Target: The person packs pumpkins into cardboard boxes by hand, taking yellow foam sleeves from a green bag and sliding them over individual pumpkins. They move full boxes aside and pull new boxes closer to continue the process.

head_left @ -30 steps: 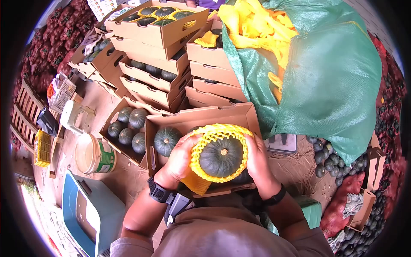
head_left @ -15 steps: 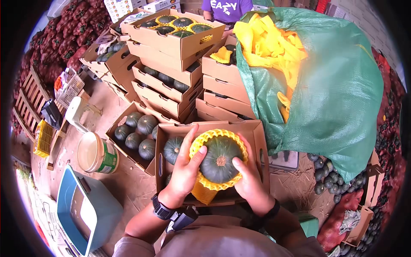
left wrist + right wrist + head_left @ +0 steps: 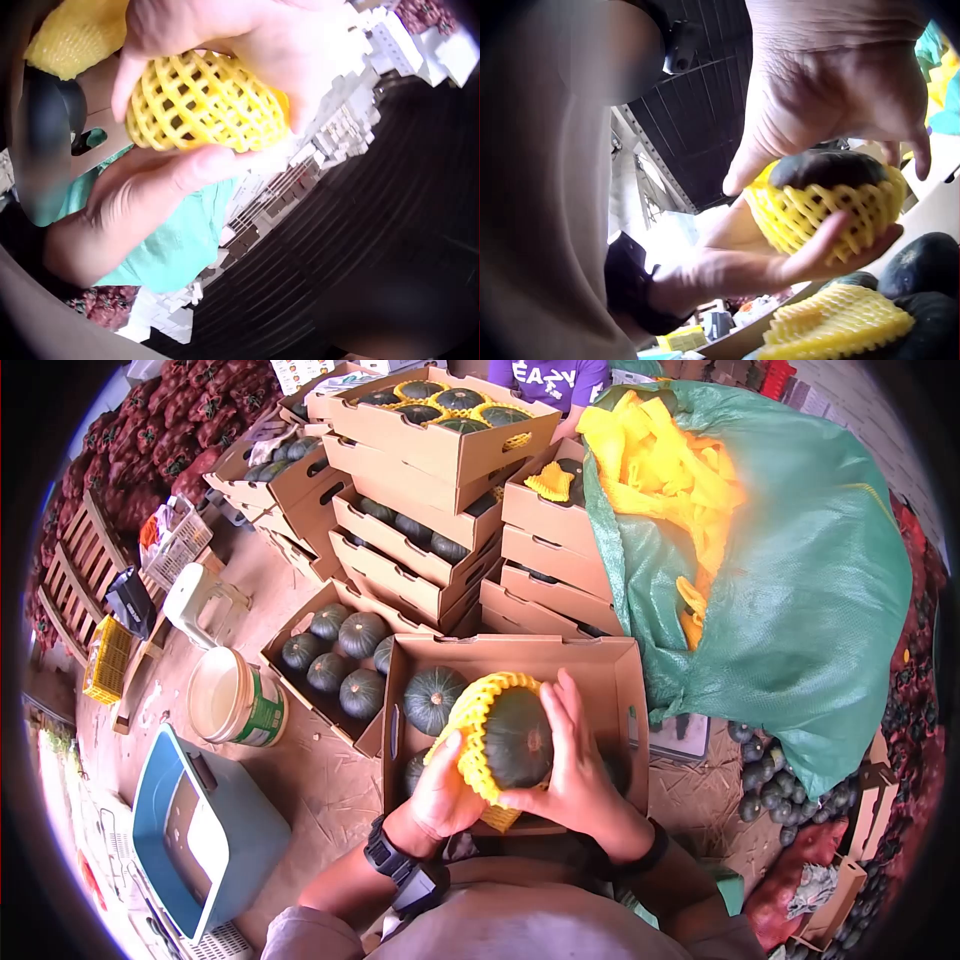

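Observation:
A dark green pumpkin [image 3: 520,737] is held between both hands over a cardboard box [image 3: 600,660], with a yellow foam net sleeve [image 3: 482,725] around its left side. My left hand [image 3: 447,792] cups the netted side from the lower left. My right hand [image 3: 580,780] grips the bare side, its thumb low and fingers along the right edge. In the right wrist view the net [image 3: 817,217] covers the lower part and the dark pumpkin top [image 3: 829,169] shows above its edge. A flat yellow net [image 3: 840,322] lies below, beside other pumpkins [image 3: 922,262].
Left of the box stands another box of pumpkins [image 3: 345,640]. Behind are stacked cartons [image 3: 420,550]. A green sack [image 3: 800,590] with yellow nets [image 3: 670,470] stands at right. A bucket [image 3: 235,695] and blue tub [image 3: 210,830] are at left. A person in purple [image 3: 545,382] is beyond.
The pumpkin has turned in the hands, its bare face swinging to the right. The left hand has shifted lower on the net; the right fingers have come up along the pumpkin's right side.

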### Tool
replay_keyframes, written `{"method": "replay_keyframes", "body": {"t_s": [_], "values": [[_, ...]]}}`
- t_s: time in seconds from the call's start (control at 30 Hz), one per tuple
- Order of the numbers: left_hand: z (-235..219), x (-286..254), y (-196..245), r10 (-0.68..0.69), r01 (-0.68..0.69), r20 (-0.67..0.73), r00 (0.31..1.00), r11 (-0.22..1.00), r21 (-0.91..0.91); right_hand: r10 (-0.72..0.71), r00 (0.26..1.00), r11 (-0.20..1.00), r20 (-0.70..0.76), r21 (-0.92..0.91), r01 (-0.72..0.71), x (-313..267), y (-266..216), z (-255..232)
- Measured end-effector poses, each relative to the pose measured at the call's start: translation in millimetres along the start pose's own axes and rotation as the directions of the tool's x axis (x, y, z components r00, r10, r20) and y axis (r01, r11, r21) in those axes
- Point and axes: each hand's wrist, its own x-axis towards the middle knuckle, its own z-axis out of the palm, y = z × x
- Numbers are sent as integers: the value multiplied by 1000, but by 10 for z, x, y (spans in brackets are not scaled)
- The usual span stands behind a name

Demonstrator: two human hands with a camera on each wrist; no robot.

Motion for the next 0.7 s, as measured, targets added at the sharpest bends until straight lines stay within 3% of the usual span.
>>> {"method": "replay_keyframes", "body": {"t_s": [0.03, 0.07, 0.1, 0.17, 0.2, 0.23, 0.27, 0.3, 0.33, 0.37, 0.4, 0.43, 0.5, 0.57, 0.6, 0.63, 0.67, 0.7], "values": [[51, 8, 17, -5, 15, -56, 998, 984, 175, -84, 993, 993, 85, -72, 90, 32, -90, -39], [127, 0, 14, -40, 51, -53, 998, 974, 222, -44, 984, 996, 171, -65, 56, 37, -105, -37], [82, 4, -35, 10, 3, -58, 998, 973, 232, -49, 985, 998, 163, 44, 42, 59, -9, -78], [36, -48, 147, -70, 73, -25, 997, 886, 458, 26, 960, 872, 279, 463, -158, 155, 278, -312], [109, -59, 321, -144, 93, 32, 989, 777, 623, 112, 969, 702, 220, 672, -234, 183, 314, -403], [167, -38, 396, -97, 25, 42, 994, 608, 794, 209, 961, 479, 180, 838, -261, 202, 335, -472], [71, 9, 424, -57, -122, 143, 988, 274, 954, 249, 960, 510, 131, 825, -245, 243, 403, -513], [-58, 57, 398, -56, -257, 252, 966, -101, 961, 283, 956, 655, 83, 711, -256, 272, 494, -535], [-152, 85, 320, -72, -280, 271, 960, -238, 930, 189, 981, 946, 40, 261, -193, 271, 650, -557], [-186, 77, 264, -72, -298, 293, 953, -377, 877, 84, 995, 962, 54, -264, -67, 254, 780, -569], [-204, 58, 207, -77, -310, 315, 946, -508, 804, 245, 958, 858, 149, -494, -142, 220, 779, -509], [-203, 49, 166, -87, -315, 337, 938, -626, 714, 453, 848, 693, 276, -707, -140, 210, 835, -455], [-133, 53, 173, 3, -291, 385, 923, -649, 703, 482, 838, 578, 257, -812, -84, 184, 825, -267], [-62, 59, 249, 121, -251, 410, 904, -627, 738, 297, 943, 764, 150, -629, -141, 183, 903, -280], [-97, 47, 288, 243, -187, 356, 903, -522, 832, 200, 979, 826, 45, -545, -144, 208, 883, -293], [-110, 24, 325, 369, -206, 396, 841, -459, 865, 112, 991, 879, -68, -458, -131, 263, 772, -331], [-38, 15, 319, 441, -229, 350, 826, -304, 924, 146, 981, 952, -128, -252, -174, 335, 610, -345], [34, 42, 291, 508, -255, 292, 811, -143, 956, 193, 968, 940, -163, 312, -135, 377, 450, -283]]}}
